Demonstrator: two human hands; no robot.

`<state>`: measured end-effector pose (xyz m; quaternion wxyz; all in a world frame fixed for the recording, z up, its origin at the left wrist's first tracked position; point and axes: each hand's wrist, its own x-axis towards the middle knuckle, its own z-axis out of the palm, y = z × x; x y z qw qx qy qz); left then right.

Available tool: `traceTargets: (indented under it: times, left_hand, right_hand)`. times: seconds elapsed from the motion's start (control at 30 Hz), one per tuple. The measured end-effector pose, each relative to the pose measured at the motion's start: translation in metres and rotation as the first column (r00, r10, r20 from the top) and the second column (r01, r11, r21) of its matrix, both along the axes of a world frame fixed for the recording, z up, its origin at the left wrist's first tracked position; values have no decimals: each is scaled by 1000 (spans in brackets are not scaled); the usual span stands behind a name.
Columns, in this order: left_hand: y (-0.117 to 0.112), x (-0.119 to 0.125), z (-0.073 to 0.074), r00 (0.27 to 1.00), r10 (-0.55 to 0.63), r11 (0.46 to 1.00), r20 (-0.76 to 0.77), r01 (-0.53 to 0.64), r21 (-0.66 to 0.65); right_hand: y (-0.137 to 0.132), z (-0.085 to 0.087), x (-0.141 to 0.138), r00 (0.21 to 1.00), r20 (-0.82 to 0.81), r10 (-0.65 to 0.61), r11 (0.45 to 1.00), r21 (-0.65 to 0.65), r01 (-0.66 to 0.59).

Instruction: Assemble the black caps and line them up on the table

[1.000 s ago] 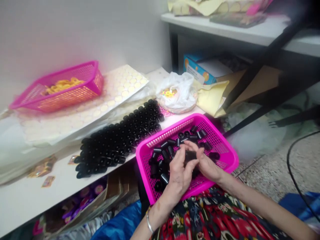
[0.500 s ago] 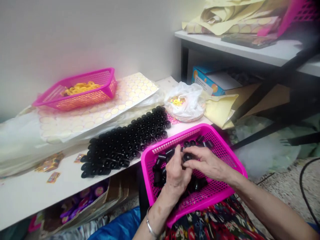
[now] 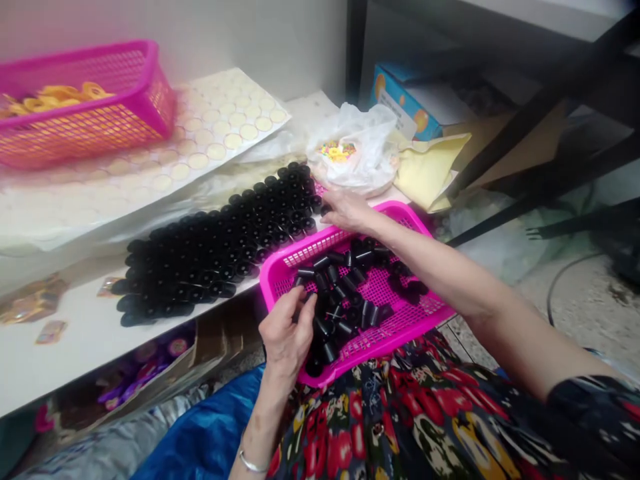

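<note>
My right hand [image 3: 350, 212] reaches over the far rim of the pink plastic basket [image 3: 360, 360], its fingers closed on a small black cylinder [image 3: 326, 211] at the right end of the rows. These rows of short black plastic cylinders [image 3: 215, 247] stand packed together on the white table. Over the near left part of the basket, my left hand [image 3: 286, 327] has thumb and forefinger pinched on a black cylinder [image 3: 311, 295], mostly hidden by the fingers. More loose black cylinders [image 3: 345, 290] lie jumbled in the basket, which rests on my lap.
A second pink basket [image 3: 120, 123] with yellow rings stands on sheets printed with circles [image 3: 220, 150]. Behind the rows sit a white plastic bag [image 3: 360, 160] of small coloured pieces and a yellow paper packet [image 3: 425, 170]. Dark metal bars [image 3: 515, 133] cross on the right.
My hands, together over the basket before, have parted. The right has moved forward to the end of the rows, the left towards the basket's left side. The view has tipped downwards.
</note>
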<state>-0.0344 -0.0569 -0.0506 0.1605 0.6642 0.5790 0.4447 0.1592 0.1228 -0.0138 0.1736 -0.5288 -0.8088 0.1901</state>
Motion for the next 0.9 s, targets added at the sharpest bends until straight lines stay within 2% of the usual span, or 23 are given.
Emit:
traceTargets:
  times: [0.2, 0.3, 0.37, 0.47, 0.53, 0.6, 0.63, 0.7, 0.77, 0.83, 0.9]
  left_hand:
    - [-9, 0, -14, 990, -78, 996, -119, 82, 26]
    - [-8, -1, -15, 974, -118, 988, -196, 134, 75]
    - [-9, -2, -15, 964, -135, 982, -228, 160, 96]
    - [-13, -4, -15, 959, -138, 975, -249, 176, 137]
    - [-16, -5, -15, 956, -134, 970, -261, 180, 162]
    - [-18, -4, -15, 950, -131, 967, -284, 185, 172]
    - [-18, -3, -15, 946, -132, 967, -297, 189, 172]
    - [-17, -2, -16, 939, -137, 965, -316, 198, 172]
    - [-15, 0, -17, 933, -157, 964, -324, 216, 155]
    - [-13, 0, -17, 927, -182, 963, -329, 236, 134]
    - [-13, 1, -17, 922, -194, 961, -334, 247, 123]
  right_hand:
    - [19, -15, -14, 998, 41, -46, 997, -58, 49]
    - [21, -8, -12, 1000, 16, -21, 997, -80, 22]
    - [8, 6, -1, 997, -57, -50, 997, -65, 46]
    - [-33, 27, 30, 954, -262, -149, 989, -58, 138]
    - [-69, 32, 55, 922, -347, -169, 973, -208, 100]
    - [-103, 25, 75, 935, -246, -254, 906, -399, 141]
    - [-119, 18, 82, 950, -135, -282, 878, -436, 198]
    - [-143, 0, 86, 946, 164, -279, 849, -419, 323]
    - [-158, -17, 80, 893, 389, -224, 845, -379, 377]
    - [-165, -29, 71, 858, 476, -194, 848, -358, 390]
    - [-167, -35, 64, 857, 474, -201, 851, -349, 392]
